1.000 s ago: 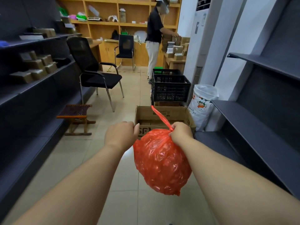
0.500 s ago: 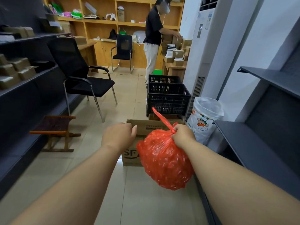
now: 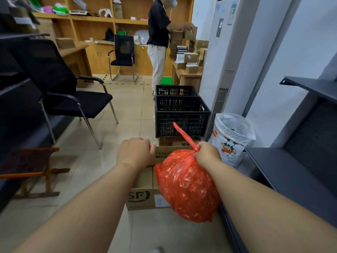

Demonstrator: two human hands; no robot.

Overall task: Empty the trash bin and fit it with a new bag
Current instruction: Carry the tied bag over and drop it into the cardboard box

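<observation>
Head view: one full red trash bag [image 3: 186,185] hangs from the right hand [image 3: 207,154], fingers pinching its knotted neck, above one open cardboard box [image 3: 144,196]. Left hand [image 3: 135,152] loosely curled, empty. Two stacked black crates [image 3: 180,114] beyond.

Soft, even indoor light, bright on the pale floor [image 3: 127,110] and white walls, dim along the dark shelves [image 3: 16,99] at left. Small glints dot the red bag [image 3: 186,187]. Wide-angle bending curves the edges; the left margin blurs slightly.
</observation>
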